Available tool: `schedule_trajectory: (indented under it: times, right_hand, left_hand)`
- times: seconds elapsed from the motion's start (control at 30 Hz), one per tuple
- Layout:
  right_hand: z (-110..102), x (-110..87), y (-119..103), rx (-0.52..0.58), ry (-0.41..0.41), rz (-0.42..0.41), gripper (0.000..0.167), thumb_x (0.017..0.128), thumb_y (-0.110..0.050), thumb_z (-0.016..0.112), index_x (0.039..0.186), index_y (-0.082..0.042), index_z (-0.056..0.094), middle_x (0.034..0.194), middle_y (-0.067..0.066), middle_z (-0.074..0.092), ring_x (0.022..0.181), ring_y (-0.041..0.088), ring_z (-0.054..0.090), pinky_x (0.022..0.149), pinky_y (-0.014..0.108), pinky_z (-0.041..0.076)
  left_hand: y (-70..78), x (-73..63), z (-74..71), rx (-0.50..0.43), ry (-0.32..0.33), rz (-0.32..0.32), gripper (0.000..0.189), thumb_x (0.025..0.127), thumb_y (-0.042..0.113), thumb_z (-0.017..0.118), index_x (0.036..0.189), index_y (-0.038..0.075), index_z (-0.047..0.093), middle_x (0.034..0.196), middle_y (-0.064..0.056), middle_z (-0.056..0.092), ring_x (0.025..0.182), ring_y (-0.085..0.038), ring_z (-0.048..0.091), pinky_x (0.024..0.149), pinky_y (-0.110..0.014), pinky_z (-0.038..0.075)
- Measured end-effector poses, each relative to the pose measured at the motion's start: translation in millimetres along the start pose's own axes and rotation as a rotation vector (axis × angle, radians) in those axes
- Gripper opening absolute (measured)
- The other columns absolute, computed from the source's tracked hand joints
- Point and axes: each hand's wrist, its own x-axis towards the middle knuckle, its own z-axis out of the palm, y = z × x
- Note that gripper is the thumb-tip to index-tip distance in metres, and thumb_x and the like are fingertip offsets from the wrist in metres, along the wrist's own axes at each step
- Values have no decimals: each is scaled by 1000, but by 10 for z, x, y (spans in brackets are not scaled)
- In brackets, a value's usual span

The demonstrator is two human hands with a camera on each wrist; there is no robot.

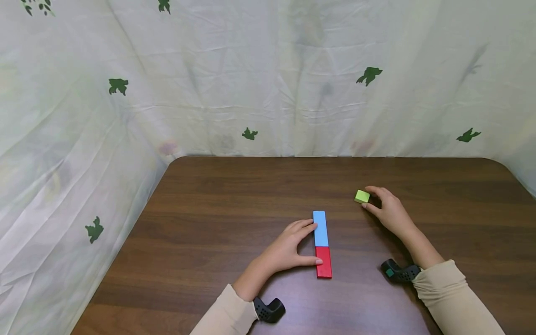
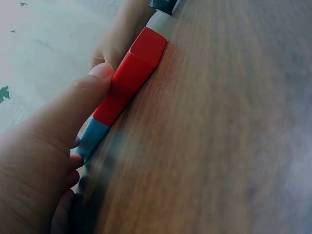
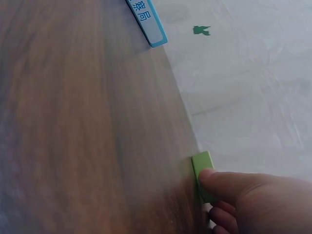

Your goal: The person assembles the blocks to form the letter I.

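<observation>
A blue block [image 1: 320,234] and a red block [image 1: 324,271] lie end to end in one straight line, blue on the far side. From the left, my left hand [image 1: 286,249] touches this row. Its thumb tip rests on the red block [image 2: 129,80], while the fingertips are at the side of the blue block. Farther back and to the right, my right hand [image 1: 390,211] pinches a small green block [image 1: 361,196] between thumb and fingers. In the right wrist view the thumb presses on the near face of the green block [image 3: 203,160], and printed characters show on the blue block [image 3: 150,23].
The blocks are on a brown wood-grain table [image 1: 217,195] with rounded far corners. A pale curtain [image 1: 272,79] with green leaf shapes hangs behind it and along the left side. Black devices sit at the left wrist [image 1: 269,311] and right wrist [image 1: 399,271].
</observation>
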Motion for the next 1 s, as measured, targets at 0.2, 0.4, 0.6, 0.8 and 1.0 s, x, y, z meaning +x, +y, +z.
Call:
schedule_trajectory:
  times: [0.2,0.4,0.6,0.8,1.0]
  right_hand:
    - [-8,0,-17,15,27,-8,39,84,-5,62,119,6,49,112,24,47,100,37,47,82,51,39]
    - [-1,-4,-19,63,65,-12,36,84,-5,62,118,5,51,109,22,46,95,35,50,77,48,42]
    - [-17,-7,-59,118,100,-9,36,86,-12,61,117,3,52,107,20,48,94,35,51,77,49,43]
    - [-33,11,-116,143,144,-35,36,84,-10,64,116,2,53,106,19,48,94,34,52,79,50,42]
    - [-58,31,-179,172,177,-60,35,82,-8,65,114,2,55,105,18,48,94,34,51,81,49,41]
  left_hand:
    - [9,-2,-9,-6,-5,-9,79,74,47,69,137,12,38,139,-4,34,128,-20,26,101,-36,28]
    - [22,-5,-17,-5,-5,-8,78,74,47,69,137,12,39,139,-4,34,128,-20,26,101,-36,28]
    - [30,-7,-22,-10,-10,-10,78,74,47,68,137,12,38,140,-4,33,128,-20,26,100,-36,29]
    - [29,-8,-23,-5,-5,-3,78,74,47,68,137,12,39,139,-4,34,128,-20,27,101,-36,29]
    - [24,-9,-19,-4,-1,2,78,73,46,70,137,12,39,139,-5,34,128,-21,27,101,-35,28]
